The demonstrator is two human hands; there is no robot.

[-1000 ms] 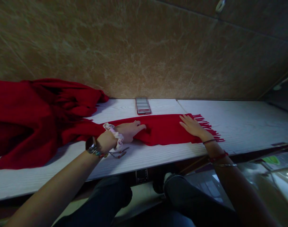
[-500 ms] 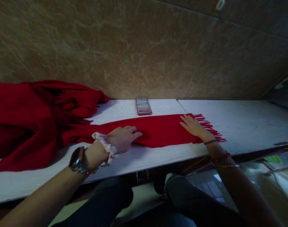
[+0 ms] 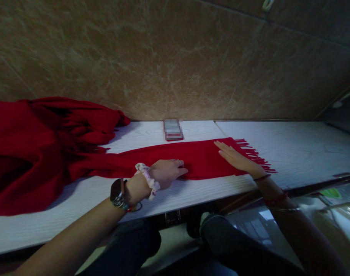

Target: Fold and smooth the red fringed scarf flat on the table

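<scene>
One red scarf [image 3: 203,157] runs left to right on a white counter [image 3: 295,145], under the open right hand [image 3: 236,158] near its fringe [image 3: 254,156] and the left hand [image 3: 166,173] well apart, fingers curled, grip unclear

The red scarf [image 3: 203,157] is showing matt, soft-looking cloth, ending in stringy fringe toward three o'clock. The desk [image 3: 292,142] beneath is displaying a pale, wood-like grain. Toward twelve o'clock, the wall [image 3: 163,57] is presenting brown, veined, stone-like panels with a faint sheen. The scrunchie [image 3: 148,179] is looking like crinkled cloth; the watch [image 3: 117,191] is showing a dark face.
</scene>
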